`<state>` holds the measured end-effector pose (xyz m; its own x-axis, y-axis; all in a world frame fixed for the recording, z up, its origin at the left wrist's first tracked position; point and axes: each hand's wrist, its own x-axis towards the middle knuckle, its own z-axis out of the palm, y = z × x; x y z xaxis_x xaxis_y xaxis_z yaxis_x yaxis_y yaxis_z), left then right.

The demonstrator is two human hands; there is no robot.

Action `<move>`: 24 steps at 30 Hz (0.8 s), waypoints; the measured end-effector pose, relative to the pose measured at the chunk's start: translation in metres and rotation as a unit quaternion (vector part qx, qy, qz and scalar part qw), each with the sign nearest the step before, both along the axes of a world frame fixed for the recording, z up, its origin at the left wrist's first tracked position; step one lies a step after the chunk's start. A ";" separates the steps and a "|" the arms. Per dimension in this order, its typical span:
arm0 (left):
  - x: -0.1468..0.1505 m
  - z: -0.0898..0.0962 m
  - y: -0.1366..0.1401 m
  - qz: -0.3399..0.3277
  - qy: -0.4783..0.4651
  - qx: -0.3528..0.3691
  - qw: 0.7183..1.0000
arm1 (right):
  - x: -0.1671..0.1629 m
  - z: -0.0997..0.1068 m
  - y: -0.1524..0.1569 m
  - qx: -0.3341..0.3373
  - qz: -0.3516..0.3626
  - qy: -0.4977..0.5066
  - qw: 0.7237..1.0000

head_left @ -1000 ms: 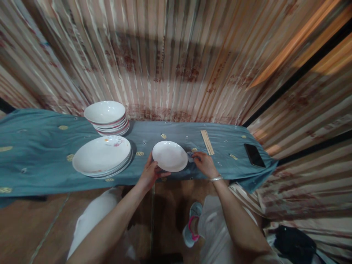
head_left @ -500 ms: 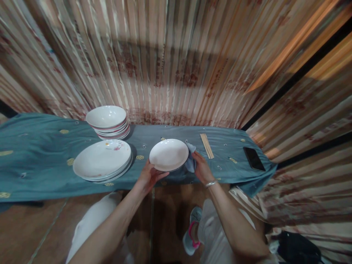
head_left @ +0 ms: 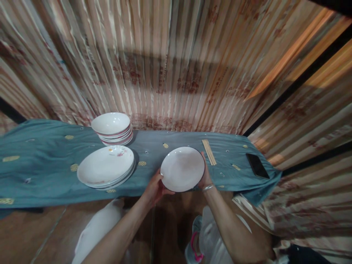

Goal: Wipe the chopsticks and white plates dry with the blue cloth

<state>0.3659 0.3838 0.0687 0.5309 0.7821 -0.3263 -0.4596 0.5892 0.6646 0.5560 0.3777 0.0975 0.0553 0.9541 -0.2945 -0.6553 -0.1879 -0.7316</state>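
A white plate (head_left: 182, 169) with a thin dark rim is held up at the table's front edge, its face tilted toward me. My left hand (head_left: 154, 189) grips its lower left rim, thumb on the front and fingers underneath. At the right side, my right hand (head_left: 205, 178) is pressed behind the rim, its fingers mostly covered by the plate. The light blue cloth that hand held half a second ago is now hidden behind the plate. To the left lies a stack of large oval white plates (head_left: 106, 167) with a floral pattern.
Behind the oval plates stands a stack of white bowls (head_left: 111, 124) with red bands. Wooden chopsticks (head_left: 209, 152) and a black phone (head_left: 257, 165) lie on the right of the blue-green tablecloth (head_left: 150, 141). A pleated curtain (head_left: 154, 73) hangs behind the table.
The plate has come closer to me and slightly right, tilting up more. My right hand has slid behind it, taking the blue cloth out of sight. My view has shifted slightly.
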 end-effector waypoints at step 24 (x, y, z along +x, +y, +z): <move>-0.005 -0.002 0.001 0.007 -0.011 0.020 1.000 | 0.006 0.013 0.001 0.076 -0.039 -0.147 0.985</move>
<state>0.3612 0.3848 0.0671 0.5271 0.8017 -0.2819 -0.4828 0.5555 0.6770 0.5616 0.3788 0.1105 0.1925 0.9753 -0.1086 -0.4193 -0.0184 -0.9077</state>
